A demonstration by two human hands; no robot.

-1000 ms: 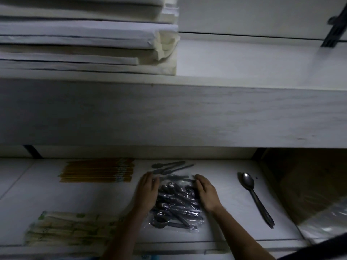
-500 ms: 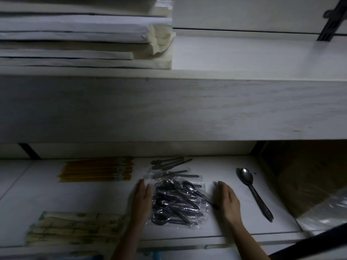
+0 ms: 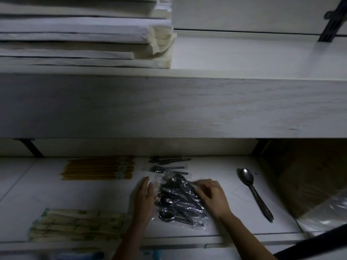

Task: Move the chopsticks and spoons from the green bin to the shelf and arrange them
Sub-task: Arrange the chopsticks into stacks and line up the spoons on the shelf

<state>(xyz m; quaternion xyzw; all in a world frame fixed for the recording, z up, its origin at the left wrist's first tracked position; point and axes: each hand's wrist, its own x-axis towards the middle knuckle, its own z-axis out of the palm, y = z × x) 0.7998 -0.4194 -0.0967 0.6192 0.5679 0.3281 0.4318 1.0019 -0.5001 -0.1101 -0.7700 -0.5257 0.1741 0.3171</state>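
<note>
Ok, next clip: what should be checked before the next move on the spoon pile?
1. Pile of dark spoons in clear plastic wrap lies on the white lower shelf: ok.
2. Left hand flat at the pile's left edge: ok.
3. Right hand rests on the pile's right side; grip on the wrap: cannot tell, blurred.
4. Spoons in the pile aligned: not ok, they lie at mixed angles.
5. Large loose metal spoon apart, right of the pile: ok.
</note>
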